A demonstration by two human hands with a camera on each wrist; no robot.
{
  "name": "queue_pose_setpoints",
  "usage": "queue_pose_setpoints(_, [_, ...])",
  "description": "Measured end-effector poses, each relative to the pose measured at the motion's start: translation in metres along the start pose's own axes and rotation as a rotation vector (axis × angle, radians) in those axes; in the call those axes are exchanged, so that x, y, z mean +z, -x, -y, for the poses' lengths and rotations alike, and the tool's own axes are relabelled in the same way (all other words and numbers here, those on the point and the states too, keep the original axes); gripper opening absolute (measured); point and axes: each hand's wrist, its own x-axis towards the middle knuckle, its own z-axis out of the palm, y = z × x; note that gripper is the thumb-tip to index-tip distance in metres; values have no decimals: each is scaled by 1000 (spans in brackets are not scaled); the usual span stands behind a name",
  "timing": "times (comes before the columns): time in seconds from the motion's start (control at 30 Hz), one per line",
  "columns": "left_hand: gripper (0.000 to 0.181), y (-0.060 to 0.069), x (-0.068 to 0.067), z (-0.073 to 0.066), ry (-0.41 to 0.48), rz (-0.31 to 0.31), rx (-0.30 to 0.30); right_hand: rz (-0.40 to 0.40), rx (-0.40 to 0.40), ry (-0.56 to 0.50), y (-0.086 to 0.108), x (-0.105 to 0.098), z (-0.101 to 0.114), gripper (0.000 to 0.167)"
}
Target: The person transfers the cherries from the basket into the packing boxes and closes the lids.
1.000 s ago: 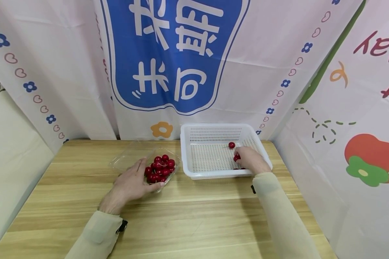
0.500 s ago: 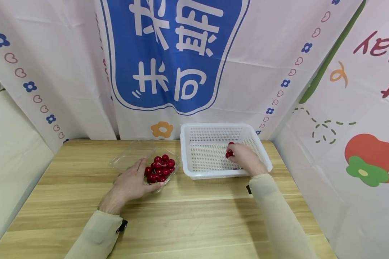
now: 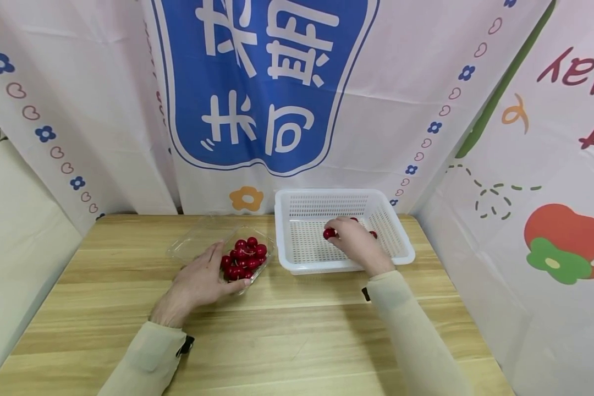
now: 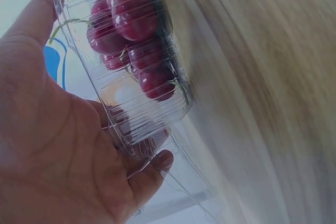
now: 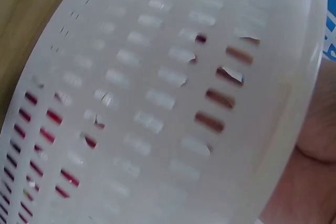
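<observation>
My left hand (image 3: 195,283) holds a clear plastic punnet (image 4: 149,116) at its left side, thumb at the near edge. Cherries (image 3: 245,257) fill the punnet, some with green stems. Inside the white perforated basket (image 3: 304,245), my right hand (image 3: 358,245) pinches a dark red cherry (image 3: 329,234) at its fingertips. Partly behind that hand, another cherry (image 3: 373,234) shows on the right, and one more peeks out at the back. From the right wrist, the basket wall (image 5: 142,77) hides most of the fingers; red patches show through its slots.
The punnet's clear lid (image 3: 193,239) lies folded back on the wooden table (image 3: 277,335), left of the cherries. Behind the table hangs a printed cloth (image 3: 376,121), close to the basket's far rim. Another printed cloth borders the right side.
My right hand has moved left within the basket, with the cherry at its fingertips. A cherry on the right has come into view. The left hand and the punnet have stayed in place.
</observation>
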Motion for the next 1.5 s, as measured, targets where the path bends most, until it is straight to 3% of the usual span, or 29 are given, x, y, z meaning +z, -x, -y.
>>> queue_pose_setpoints(0.4, [142,0,0,1,-5,6,1,-42,-65,9,-14,9,33,32])
queue_pose_setpoints(1.0, [142,-1,1,2,-8,2,4,-47,-104,-72,-28,10,82,35])
queue_pose_setpoints(1.5, [142,-1,1,1,-16,-12,19,-72,-171,-79,-43,26,121,35])
